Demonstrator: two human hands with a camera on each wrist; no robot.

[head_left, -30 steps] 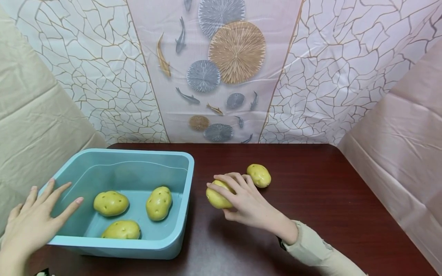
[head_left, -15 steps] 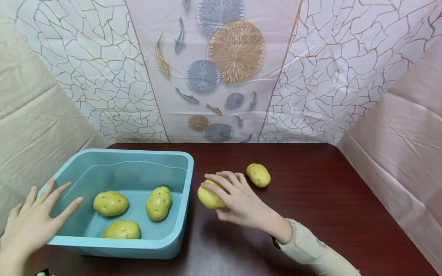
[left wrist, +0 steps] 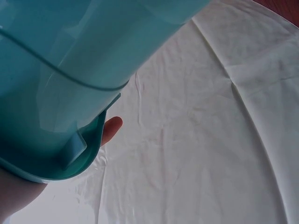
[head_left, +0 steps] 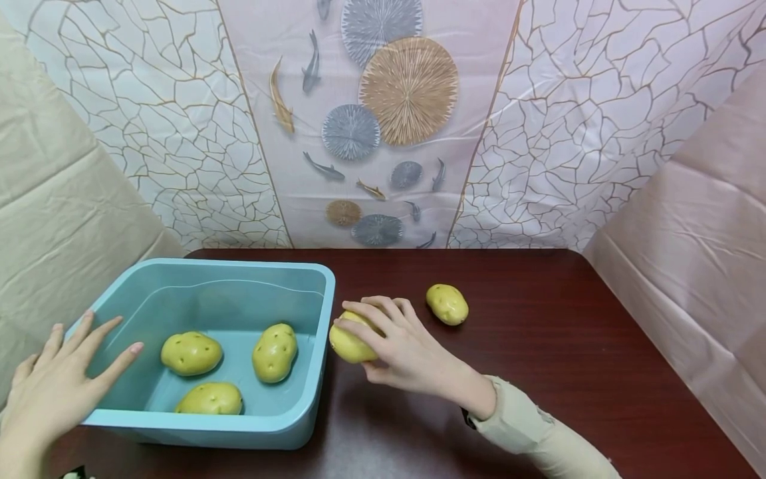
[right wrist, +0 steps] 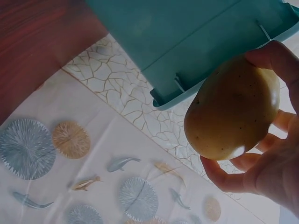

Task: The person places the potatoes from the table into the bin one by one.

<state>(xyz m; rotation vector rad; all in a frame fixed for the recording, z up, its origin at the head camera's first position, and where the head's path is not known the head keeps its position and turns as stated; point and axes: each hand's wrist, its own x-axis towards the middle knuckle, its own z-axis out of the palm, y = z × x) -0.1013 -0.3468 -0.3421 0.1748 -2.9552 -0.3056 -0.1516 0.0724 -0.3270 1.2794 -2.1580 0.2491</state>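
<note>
My right hand (head_left: pixel 407 349) grips a yellow potato (head_left: pixel 352 338) just off the right wall of a light blue plastic tub (head_left: pixel 227 422). In the right wrist view, thumb and fingers curl round the potato (right wrist: pixel 233 109), with the tub's outer side (right wrist: pixel 182 42) behind it. My left hand (head_left: pixel 56 386) lies with spread, straight fingers over the tub's left rim. From the left wrist view, a fingertip (left wrist: pixel 112 129) shows past the tub's edge. Three potatoes lie on the tub floor: a left one (head_left: pixel 191 353), a right one (head_left: pixel 275 353) and a front one (head_left: pixel 211 399).
Another potato (head_left: pixel 447 304) sits on the dark red-brown table (head_left: pixel 538 346), behind and right of my right hand. A patterned cloth (head_left: pixel 383 133) hangs along the table's back edge. Plain beige cloth (head_left: pixel 682 266) borders the right side, and more cloth (head_left: pixel 78 179) the left.
My right hand has carried the gripped potato leftward, closer to the tub's right wall. The left hand, the tub and the other potatoes stay where they were.
</note>
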